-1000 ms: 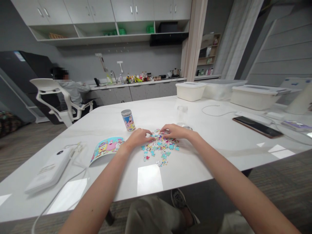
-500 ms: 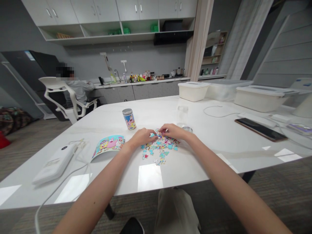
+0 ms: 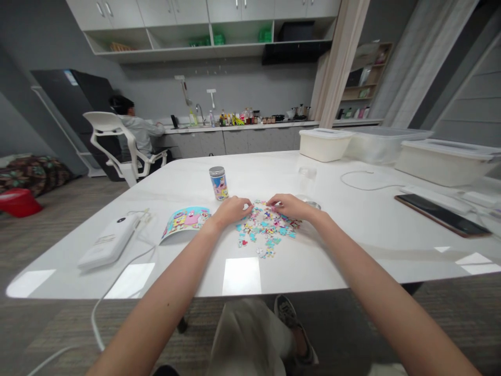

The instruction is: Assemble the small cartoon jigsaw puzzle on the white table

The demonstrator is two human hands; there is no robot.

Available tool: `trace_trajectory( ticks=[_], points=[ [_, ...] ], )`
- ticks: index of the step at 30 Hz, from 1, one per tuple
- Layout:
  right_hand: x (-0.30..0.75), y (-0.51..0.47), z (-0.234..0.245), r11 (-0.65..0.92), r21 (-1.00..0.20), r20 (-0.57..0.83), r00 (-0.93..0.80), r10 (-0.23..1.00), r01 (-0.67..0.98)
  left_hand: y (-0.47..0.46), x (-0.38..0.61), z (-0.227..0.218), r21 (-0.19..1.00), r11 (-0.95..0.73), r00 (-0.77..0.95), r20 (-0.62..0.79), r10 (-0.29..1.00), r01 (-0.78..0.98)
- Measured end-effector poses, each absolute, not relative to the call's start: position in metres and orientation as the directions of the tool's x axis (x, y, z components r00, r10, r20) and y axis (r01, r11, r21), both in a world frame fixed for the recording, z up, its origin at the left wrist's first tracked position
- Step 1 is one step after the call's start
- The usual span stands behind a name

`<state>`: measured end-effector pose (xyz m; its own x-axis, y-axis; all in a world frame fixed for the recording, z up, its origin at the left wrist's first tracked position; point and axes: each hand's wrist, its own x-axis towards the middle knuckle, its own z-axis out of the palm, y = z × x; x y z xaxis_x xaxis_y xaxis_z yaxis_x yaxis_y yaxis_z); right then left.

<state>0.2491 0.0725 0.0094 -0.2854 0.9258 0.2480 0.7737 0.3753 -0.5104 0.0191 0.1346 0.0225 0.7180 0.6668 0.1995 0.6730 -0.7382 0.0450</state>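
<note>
A loose pile of small colourful jigsaw pieces (image 3: 270, 227) lies on the white table in front of me. My left hand (image 3: 234, 210) is at the pile's far left edge, its fingers curled towards the thumb. Across from it, my right hand (image 3: 290, 206) bends over the far right side, thumb and fingers drawn together at the pieces. Whatever is between the fingertips of either hand is too small to make out. Left of the pile is a curved picture sheet (image 3: 186, 222) with cartoon figures. A printed can (image 3: 219, 184) with a silver lid stands upright behind my left hand.
A clear jar (image 3: 307, 180) and a silver lid (image 3: 313, 205) sit beyond my right hand. At right are a phone (image 3: 442, 214), cables and lidded white bins (image 3: 324, 145). A white power bank-like device (image 3: 109, 243) with a cable lies left. A person (image 3: 136, 133) sits in the background.
My view has shifted, so the scene sits further right. Both hands have drawn back from the pile's middle to its far edges, with a wider gap between them.
</note>
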Motion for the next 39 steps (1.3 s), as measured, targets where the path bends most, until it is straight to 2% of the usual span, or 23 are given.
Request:
trace_trajectory(
  ticks=[11,22,29,31,35,39],
  points=[
    [0.251,0.077,0.007,0.428,-0.450,0.316,-0.309,0.897,0.784,0.135,0.006,0.022,0.093,-0.722,0.697,0.205,0.688,0.686],
    [0.250,0.077,0.012,0.314,-0.335,0.256,-0.235,0.938,0.888,0.131,0.008,0.021,0.099,-0.782,0.762,0.177,0.622,0.615],
    [0.257,0.071,0.022,0.219,-0.357,0.269,-0.125,0.955,0.908,0.125,0.017,0.023,0.020,-0.786,0.778,0.132,0.614,0.617],
    [0.260,0.065,0.028,0.197,-0.368,0.229,-0.117,0.966,0.909,0.124,0.019,0.024,0.001,-0.786,0.780,0.122,0.613,0.618],
    [0.261,0.055,0.037,0.200,-0.412,0.059,-0.192,0.980,0.889,0.124,0.023,0.023,-0.054,-0.759,0.756,0.152,0.636,0.649],
    [0.259,0.057,0.035,0.210,-0.472,0.052,-0.211,0.976,0.856,0.124,0.028,0.021,-0.105,-0.736,0.742,0.164,0.651,0.669]
  ],
)
